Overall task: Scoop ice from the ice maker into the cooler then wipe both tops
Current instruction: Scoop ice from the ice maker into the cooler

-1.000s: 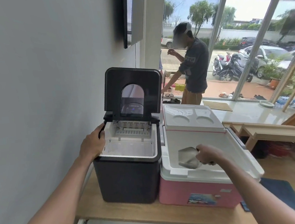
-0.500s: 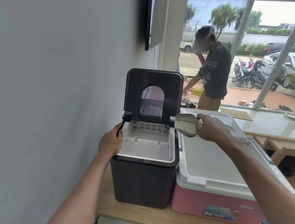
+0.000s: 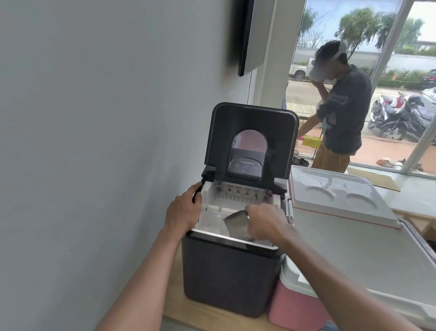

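Right hand point(image 3: 264, 225), at the centre of the frame, is closed around the handle of a translucent grey plastic scoop point(image 3: 235, 222), whose bowl dips into the white inner bin of the black boxy ice maker point(image 3: 231, 276). Left hand point(image 3: 182, 212) grips the bin's left rim, fingers curled over the edge. The ice maker's black lid with arched clear window point(image 3: 248, 139) stands upright behind the bin. Touching its right side sits the pink cooler with white rim point(image 3: 299, 313), its white lid with two round recesses point(image 3: 337, 197) swung open toward the upper right. Both stand on the light wooden bench point(image 3: 198, 321) against a grey wall point(image 3: 78, 124). Beyond, at upper right, a person in a dark grey top point(image 3: 346, 113) stands by the window point(image 3: 406, 53).
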Demonstrator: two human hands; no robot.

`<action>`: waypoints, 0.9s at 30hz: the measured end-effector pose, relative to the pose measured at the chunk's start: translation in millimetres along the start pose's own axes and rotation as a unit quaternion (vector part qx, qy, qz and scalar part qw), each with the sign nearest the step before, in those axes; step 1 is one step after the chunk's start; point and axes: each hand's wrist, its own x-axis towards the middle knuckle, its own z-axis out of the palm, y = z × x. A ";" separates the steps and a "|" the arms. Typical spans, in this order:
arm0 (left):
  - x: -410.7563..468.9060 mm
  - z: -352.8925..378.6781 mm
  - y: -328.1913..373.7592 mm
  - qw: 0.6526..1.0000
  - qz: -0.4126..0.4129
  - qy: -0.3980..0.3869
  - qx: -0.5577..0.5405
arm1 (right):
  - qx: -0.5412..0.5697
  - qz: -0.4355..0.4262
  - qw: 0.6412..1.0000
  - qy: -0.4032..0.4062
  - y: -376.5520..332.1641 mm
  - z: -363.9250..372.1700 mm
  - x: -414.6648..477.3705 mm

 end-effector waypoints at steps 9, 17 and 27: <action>0.0 0.6 -0.5 1.000 0.003 0.008 0.005 | 0.119 -0.051 0.981 -0.141 -19.7 32.6 30.4; 3.4 -1.3 -0.7 1.000 0.004 0.023 -0.002 | 0.285 0.052 0.918 -0.270 -8.6 -1.0 38.7; 1.9 -1.5 -2.1 0.999 -0.011 0.038 -0.004 | 0.379 0.093 0.843 -0.371 -4.5 1.8 32.0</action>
